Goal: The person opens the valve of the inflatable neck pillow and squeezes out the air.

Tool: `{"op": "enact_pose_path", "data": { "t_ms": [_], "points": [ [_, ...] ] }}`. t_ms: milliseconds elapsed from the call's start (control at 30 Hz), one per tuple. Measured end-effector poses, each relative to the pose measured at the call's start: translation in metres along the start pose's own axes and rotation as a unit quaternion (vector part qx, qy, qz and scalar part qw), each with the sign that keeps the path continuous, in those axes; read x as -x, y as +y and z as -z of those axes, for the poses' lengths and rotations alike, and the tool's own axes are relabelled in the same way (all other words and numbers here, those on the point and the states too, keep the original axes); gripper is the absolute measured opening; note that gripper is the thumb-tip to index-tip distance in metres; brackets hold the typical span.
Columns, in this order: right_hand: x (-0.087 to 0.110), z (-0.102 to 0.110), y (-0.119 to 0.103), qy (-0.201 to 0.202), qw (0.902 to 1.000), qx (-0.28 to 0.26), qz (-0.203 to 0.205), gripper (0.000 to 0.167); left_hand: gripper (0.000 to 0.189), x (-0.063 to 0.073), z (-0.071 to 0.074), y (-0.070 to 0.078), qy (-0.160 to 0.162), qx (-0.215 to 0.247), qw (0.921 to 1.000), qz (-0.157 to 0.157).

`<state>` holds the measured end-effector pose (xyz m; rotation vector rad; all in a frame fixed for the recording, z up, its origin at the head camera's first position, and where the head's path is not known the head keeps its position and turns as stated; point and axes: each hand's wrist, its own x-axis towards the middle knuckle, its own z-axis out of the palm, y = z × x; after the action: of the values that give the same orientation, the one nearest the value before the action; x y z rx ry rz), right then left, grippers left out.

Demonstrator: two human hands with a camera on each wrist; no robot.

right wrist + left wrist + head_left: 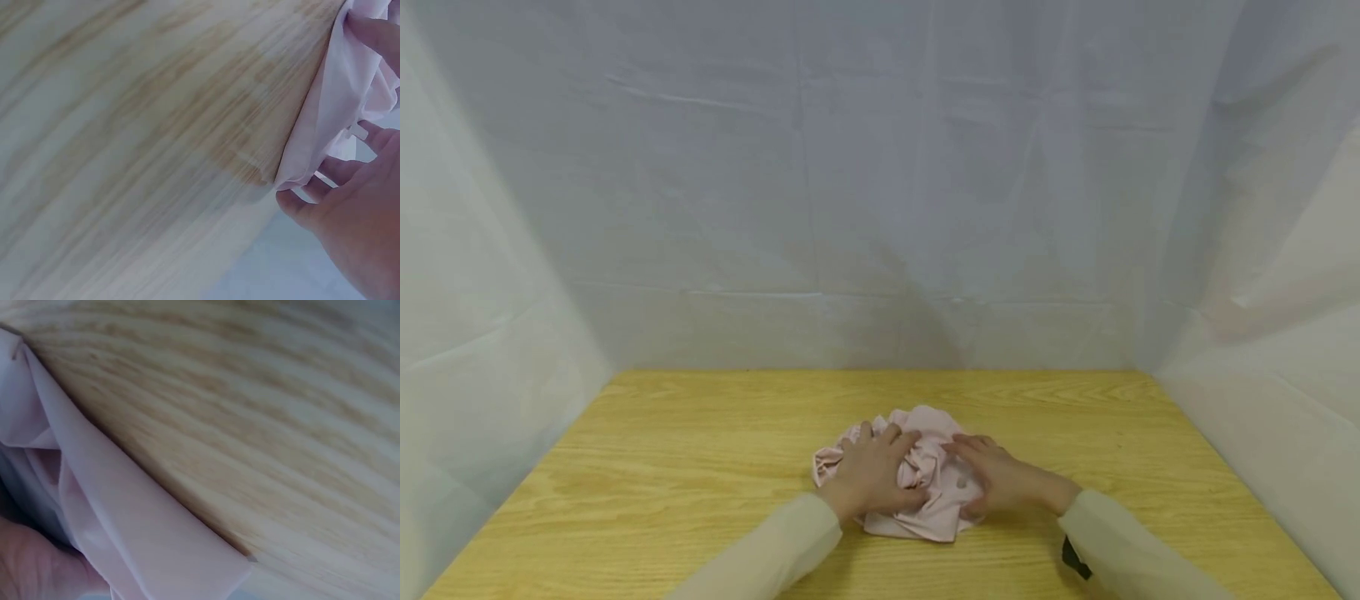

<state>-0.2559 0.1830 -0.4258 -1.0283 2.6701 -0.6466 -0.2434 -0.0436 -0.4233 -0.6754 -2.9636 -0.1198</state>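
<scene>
A crumpled pale pink cloth (936, 500) lies bunched on the wooden table, its near edge spread flatter than the gathered folds behind. My left hand (874, 475) rests over its left side, fingers spread across the folds and thumb toward the middle. On the right side my right hand (1000, 477) touches the cloth with slightly bent fingers. In the right wrist view, the fingers and thumb (378, 37) meet the cloth's edge (325, 119). The left wrist view shows a smooth fold (144, 512) and only part of the left hand (37, 562).
The wooden table (662, 475) extends around the cloth to both sides. Pale sheets hang as a back wall (865, 183) and as side walls on the left (475, 292) and right (1285, 333). A small dark item (1076, 558) shows by the right sleeve.
</scene>
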Motion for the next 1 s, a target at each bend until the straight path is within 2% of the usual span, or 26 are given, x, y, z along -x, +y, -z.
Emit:
{"op": "enact_pose_path", "data": {
  "t_ms": [167, 533, 667, 1000],
  "points": [
    [0.0007, -0.0007, 0.0018, -0.004, 0.9996, 0.026, 0.013, 0.078, 0.084, -0.0001, -0.0011, 0.0019, 0.004, 0.002, 0.9999, 0.012],
    [0.0025, -0.0015, 0.0020, -0.023, 0.9995, 0.014, 0.014, 0.065, 0.096, -0.0027, 0.0042, 0.0033, -0.046, 0.062, 0.9964, 0.034],
    [0.0028, -0.0017, 0.0022, -0.028, 0.9995, 0.010, 0.009, 0.065, 0.094, -0.0040, 0.0063, 0.0029, -0.059, 0.071, 0.9949, 0.040],
    [0.0075, 0.0034, -0.0023, -0.041, 0.9991, 0.006, -0.007, 0.066, 0.081, -0.0044, 0.0070, 0.0040, -0.049, 0.077, 0.9953, 0.032]
  ]
}}
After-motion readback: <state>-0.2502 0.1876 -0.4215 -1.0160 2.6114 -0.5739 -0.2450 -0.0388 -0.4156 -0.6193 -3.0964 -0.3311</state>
